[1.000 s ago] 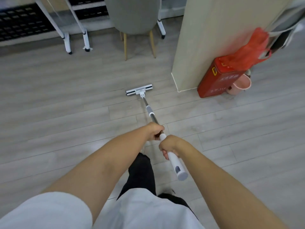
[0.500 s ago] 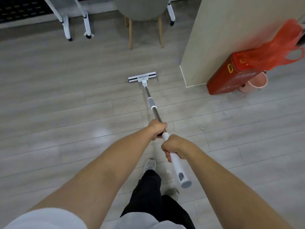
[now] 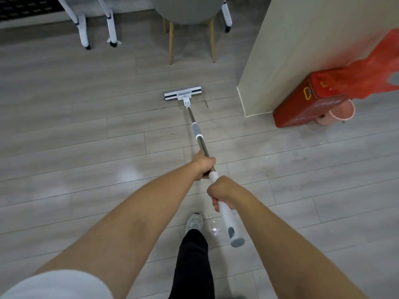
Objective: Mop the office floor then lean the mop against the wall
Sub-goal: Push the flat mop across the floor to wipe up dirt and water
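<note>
Your right hand [image 3: 223, 192] is wrapped around the white grip of the mop [image 3: 199, 137], near its capped end; your left hand [image 3: 204, 166] clamps the metal shaft just above it. One shoe [image 3: 193, 221] stands below the handle on the grey plank floor [image 3: 64, 137]. The mop head lies flat on the floor out ahead — short of the chair legs [image 3: 171, 43], left of the wall corner [image 3: 280, 50] and red box [image 3: 311, 104].

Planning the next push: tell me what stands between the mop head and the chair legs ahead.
Nothing visible does. Bare floor lies between the mop head and the chair legs. A thin bit of debris lies just right of the head, off that path.
</note>
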The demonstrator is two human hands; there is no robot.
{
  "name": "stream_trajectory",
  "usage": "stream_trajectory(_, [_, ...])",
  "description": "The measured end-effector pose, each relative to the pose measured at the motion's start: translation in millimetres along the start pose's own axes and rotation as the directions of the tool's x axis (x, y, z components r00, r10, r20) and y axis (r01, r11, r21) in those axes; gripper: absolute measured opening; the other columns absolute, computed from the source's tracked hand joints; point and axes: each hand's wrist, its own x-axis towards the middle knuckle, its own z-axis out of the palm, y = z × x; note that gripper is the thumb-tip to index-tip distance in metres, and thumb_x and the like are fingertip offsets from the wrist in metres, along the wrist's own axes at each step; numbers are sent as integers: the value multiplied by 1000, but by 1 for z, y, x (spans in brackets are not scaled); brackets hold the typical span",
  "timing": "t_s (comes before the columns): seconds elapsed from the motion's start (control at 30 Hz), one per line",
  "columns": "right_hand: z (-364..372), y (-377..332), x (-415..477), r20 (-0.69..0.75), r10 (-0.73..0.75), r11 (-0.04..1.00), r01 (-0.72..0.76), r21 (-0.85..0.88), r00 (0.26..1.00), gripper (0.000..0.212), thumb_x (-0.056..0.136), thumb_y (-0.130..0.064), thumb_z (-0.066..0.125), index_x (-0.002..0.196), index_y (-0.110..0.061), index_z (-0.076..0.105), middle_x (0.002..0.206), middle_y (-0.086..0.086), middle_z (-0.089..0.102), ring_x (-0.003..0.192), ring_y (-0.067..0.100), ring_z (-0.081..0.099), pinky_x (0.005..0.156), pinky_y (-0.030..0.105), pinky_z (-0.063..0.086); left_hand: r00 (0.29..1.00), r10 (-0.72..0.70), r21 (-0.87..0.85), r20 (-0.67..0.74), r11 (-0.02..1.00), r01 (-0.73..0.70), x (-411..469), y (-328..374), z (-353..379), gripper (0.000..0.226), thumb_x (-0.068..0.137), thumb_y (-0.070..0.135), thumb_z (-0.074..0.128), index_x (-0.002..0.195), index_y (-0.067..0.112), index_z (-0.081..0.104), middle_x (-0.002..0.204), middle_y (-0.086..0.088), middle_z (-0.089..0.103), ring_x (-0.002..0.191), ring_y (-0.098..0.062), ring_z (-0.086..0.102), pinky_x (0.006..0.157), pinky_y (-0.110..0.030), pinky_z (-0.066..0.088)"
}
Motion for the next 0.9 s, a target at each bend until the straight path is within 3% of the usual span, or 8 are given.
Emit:
stream_trajectory(0.1, [-10,30,-4,-66,-39,999,36,-34,997,15,87,1,47,98,5,57,50,11,60,43,24,56,61,35,55,999,12,-5,40,1000,-12,-10,-7,25,37,91,12,57,126,16,47,100,-11,62,77,-22,62,54,-32,55])
stream_trajectory(0.23, [-14,73,-17,-69,-38,998,35,-43,997,15,86,0,46,92,5,59,47,10,59,44,23,56,68,37,56,998,7,2,67,1000,-7,-28,-29,58,35,95,11,55,125,21,40,97,-10,59,76,-21,60,59,-35,56])
stream_trajectory(0.3, [-8,97,-24,-48,-27,999,26,-38,998,18,85,0,46,96,7,59,48,11,59,46,24,56,72,41,59,998,2,18,64,1000,-4,-40,-47,71,34,95,11,56,125,20,41,97,-10,60,77,-21,61,60,-36,57])
stream_trajectory(0.47, [7,164,-50,-8,22,998,-22,51,1000,29,89,0,49,117,4,51,61,12,58,47,22,54,65,38,57,998,-1,66,69,998,-3,-86,-95,102,32,94,10,56,122,16,42,93,-10,58,75,-21,60,60,-36,58])
stream_trajectory(0.73, [31,276,-106,0,32,997,-32,69,999,36,87,3,44,123,4,48,64,13,54,47,21,51,57,34,51,995,24,122,99,992,-36,-168,-178,158,25,93,10,53,117,12,44,95,-12,57,78,-24,61,70,-41,61])
stream_trajectory(0.9, [34,296,-119,-1,22,1000,-22,19,1000,34,87,2,45,121,4,47,60,14,56,43,22,53,57,35,54,995,34,91,92,995,-43,-186,-197,171,33,93,9,52,115,24,33,90,-11,56,73,-22,59,63,-36,58])
